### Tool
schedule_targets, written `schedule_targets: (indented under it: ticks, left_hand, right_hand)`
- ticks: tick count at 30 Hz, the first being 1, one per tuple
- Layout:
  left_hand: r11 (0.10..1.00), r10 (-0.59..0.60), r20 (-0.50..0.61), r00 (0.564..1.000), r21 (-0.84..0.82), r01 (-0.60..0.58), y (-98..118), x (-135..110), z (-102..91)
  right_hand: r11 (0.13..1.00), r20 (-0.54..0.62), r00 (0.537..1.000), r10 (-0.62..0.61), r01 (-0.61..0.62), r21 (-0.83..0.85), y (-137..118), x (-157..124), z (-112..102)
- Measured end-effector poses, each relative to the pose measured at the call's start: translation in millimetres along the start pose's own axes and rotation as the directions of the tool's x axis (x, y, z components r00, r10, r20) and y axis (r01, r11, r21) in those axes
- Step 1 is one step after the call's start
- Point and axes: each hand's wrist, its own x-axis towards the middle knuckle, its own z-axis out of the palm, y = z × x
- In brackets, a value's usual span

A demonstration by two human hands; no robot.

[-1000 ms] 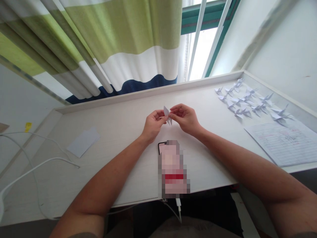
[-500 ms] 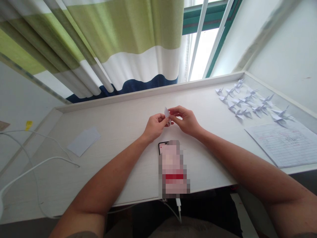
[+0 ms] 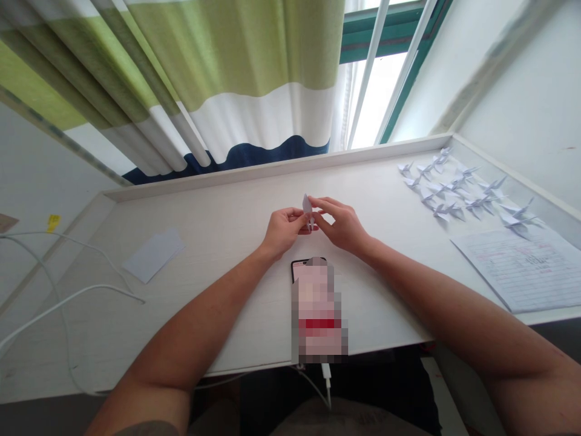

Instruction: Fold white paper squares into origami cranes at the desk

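Note:
A small folded piece of white paper [image 3: 307, 206] is held above the middle of the white desk [image 3: 227, 242]. My left hand [image 3: 282, 231] pinches it from the left with thumb and fingers closed. My right hand [image 3: 341, 224] pinches it from the right, fingers curled around its lower part. A point of the paper sticks up between the two hands. Just below the hands a phone [image 3: 318, 309] lies on the desk with a cable plugged into its near end.
Several folded paper cranes [image 3: 458, 188] lie at the back right of the desk. A lined sheet [image 3: 521, 266] lies at the right edge. A small stack of white paper [image 3: 153, 255] is at the left, beside white cables [image 3: 68, 297]. A striped curtain [image 3: 204, 79] hangs behind.
Both hands have kept their pinch on the folded paper and drawn slightly closer together. The paper's lower tip is now more covered by the fingers. The view shifted a little.

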Motion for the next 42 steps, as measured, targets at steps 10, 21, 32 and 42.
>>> schedule_targets:
  ticks: [10, 21, 32, 42]
  left_hand:
    - [1.000, 0.019, -0.046, 0.999, -0.010, -0.020, -5.8, -0.3, 2.4]
    - [0.991, 0.127, 0.118, 0.985, 0.032, -0.131, -11.6, 0.5, -0.4]
    - [0.999, 0.046, 0.062, 0.997, -0.009, -0.045, -5.1, 2.7, -4.4]
    - [0.989, 0.038, 0.108, 0.993, -0.143, -0.022, -2.9, 6.3, -9.0]
  right_hand:
    - [0.998, 0.025, 0.999, 0.029, -0.028, -0.048, -2.4, 1.0, 2.8]
    - [0.850, 0.110, 0.955, 0.277, -0.296, 0.436, -0.7, 6.4, -3.3]
    - [0.867, 0.099, 0.981, 0.169, -0.196, 0.459, 4.0, 5.3, -5.1]
    - [0.979, 0.114, 0.993, 0.013, -0.035, 0.200, 9.0, 6.8, -15.2]
